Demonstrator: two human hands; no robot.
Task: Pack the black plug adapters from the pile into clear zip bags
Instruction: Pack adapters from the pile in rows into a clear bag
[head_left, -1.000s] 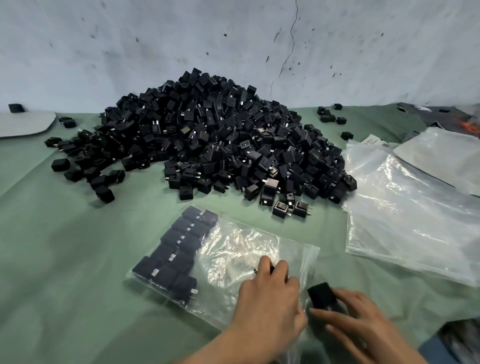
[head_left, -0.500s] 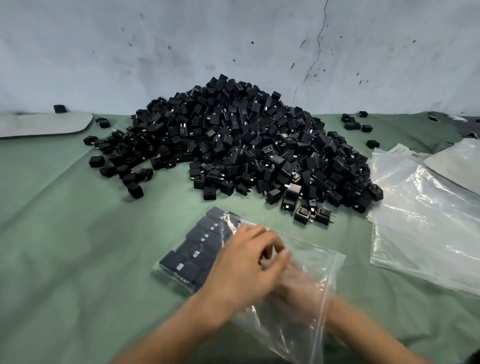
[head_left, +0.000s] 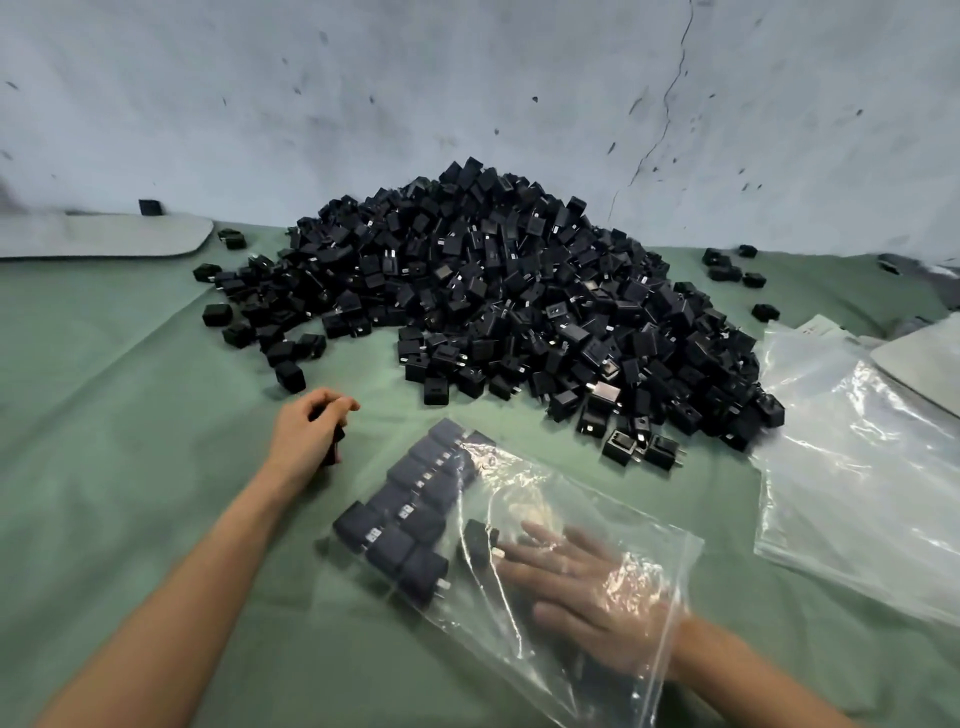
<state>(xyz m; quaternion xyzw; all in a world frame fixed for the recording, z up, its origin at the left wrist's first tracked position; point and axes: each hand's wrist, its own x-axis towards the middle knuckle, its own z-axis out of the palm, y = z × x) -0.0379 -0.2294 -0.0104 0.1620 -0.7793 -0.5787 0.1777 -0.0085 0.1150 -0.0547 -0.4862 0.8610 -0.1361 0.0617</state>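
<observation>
A black adapter pile (head_left: 519, 312) lies far centre; nearer, a clear bag (head_left: 524, 483) holds two neat adapter rows (head_left: 410, 514); spare bags (head_left: 857, 467) right.

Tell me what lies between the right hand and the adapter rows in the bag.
One loose adapter, inside the zip bag by the right hand, seen in head view.

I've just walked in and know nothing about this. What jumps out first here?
A huge heap of small black plug adapters sits mid-table on the green cloth, against the grey wall. In front lies a clear plastic zip bag holding neat rows of adapters, with the right hand flat inside, fingers at a loose adapter. Left of the bag, the left hand grips another adapter.
</observation>
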